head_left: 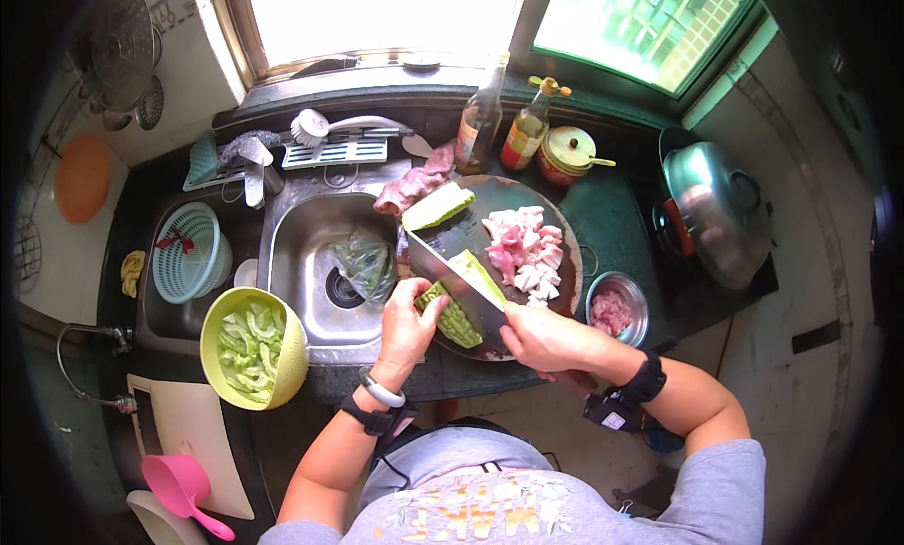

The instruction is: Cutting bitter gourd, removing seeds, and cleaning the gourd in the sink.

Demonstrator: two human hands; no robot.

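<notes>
1. In the head view, the right hand has its fingers closed round the handle of a broad knife, whose blade slants across the left part of a round cutting board.
2. The left hand pinches the left end of a ridged green piece between thumb and fingers; this piece lies near the board's near left edge, just beside the blade.
3. A second green piece lies beyond the blade, toward the board's middle, and a third green piece lies at the far left edge.
4. Pink and white meat chunks are heaped near the board's right edge.
5. Just off that edge, a metal bowl holds minced meat.
6. Left of the board, a sink contains a plastic bag; at its near left corner stands a yellow-green basket of pale green slices.
7. Two bottles and a lidded jar stand past the board's far edge.
</notes>
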